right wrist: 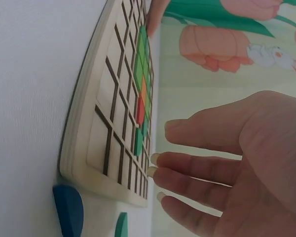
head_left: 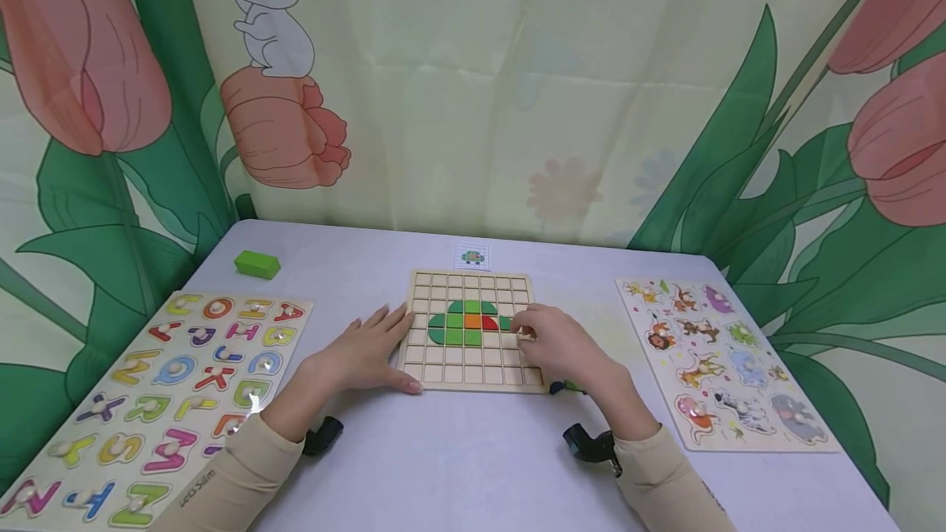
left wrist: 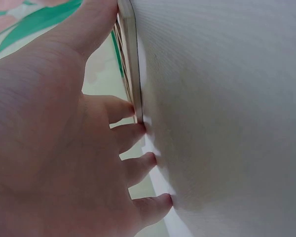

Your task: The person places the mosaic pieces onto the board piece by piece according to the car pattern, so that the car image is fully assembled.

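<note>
A wooden grid board (head_left: 443,372) lies flat on the table with a patch of tiles set near its middle. These include light green squares (head_left: 471,337), darker green rounded tiles, an orange square (head_left: 472,321) and a red rounded tile (head_left: 489,323). My left hand (head_left: 362,355) rests at the board's left edge, fingers spread and thumb near the front corner. Over the right side hovers my right hand (head_left: 557,339), its fingertips close to a small green tile (head_left: 505,323). In the right wrist view, thumb and fingers (right wrist: 202,168) stand apart with nothing seen between them.
Behind the board lies a small picture card (head_left: 472,256). A dark blue piece (right wrist: 69,210) and a green piece (right wrist: 121,226) lie beside the board's right edge. A letter puzzle (head_left: 158,409) is at left, an animal puzzle (head_left: 727,368) at right, a green block (head_left: 257,264) at back left.
</note>
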The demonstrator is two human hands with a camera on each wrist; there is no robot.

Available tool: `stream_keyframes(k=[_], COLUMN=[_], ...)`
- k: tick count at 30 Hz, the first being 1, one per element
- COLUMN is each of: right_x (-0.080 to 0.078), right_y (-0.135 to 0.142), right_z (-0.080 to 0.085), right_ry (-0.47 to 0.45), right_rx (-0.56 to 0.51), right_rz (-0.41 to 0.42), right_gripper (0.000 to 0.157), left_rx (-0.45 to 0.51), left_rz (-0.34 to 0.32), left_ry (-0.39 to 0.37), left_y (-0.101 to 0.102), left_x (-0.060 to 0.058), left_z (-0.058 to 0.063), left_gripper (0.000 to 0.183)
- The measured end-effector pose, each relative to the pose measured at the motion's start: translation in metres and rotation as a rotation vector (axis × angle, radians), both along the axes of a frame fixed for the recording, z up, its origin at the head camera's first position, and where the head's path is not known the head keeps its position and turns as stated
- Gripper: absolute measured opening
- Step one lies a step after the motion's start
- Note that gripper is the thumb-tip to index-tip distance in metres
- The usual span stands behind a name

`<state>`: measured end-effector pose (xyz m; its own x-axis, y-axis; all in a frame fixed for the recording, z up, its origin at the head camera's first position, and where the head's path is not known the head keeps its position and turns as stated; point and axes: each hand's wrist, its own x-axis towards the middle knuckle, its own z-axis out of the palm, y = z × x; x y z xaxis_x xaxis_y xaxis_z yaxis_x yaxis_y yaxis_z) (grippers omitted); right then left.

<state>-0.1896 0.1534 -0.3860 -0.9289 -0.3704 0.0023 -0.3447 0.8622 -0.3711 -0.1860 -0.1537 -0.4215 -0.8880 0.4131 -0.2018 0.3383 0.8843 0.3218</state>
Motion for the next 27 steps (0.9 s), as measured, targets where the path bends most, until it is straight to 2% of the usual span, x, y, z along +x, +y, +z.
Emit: stream_keyframes(k=[7, 17, 21, 27], right_x=[0.006, 0.015, 0.016, 0.018], right_y=[0.016, 0.042, 0.049, 0.057], right_z=[0.001, 0.003, 0.004, 0.004], right_ry=[-0.041, -0.068, -0.079, -0.143], right_rx=[0.036, 0.03, 0.043, 0.057], right_rz=[-0.013, 0.032, 0.034, 0.024], right_gripper=[0.019, 0.015, 0.018, 0.02], left_rx=[-0.002, -0.005, 0.0, 0.001], left_rz=[-0.004, -0.001, 0.002, 0.001], left_ry=[0.0, -0.005, -0.009, -0.013], left_y=[0.0, -0.001, -0.001, 0.0], left_x=[0.0, 0.0, 0.0, 0.001], left_z=[0.0, 0.001, 0.002, 0.002], left_gripper=[0.122, 0.122, 0.122, 0.121])
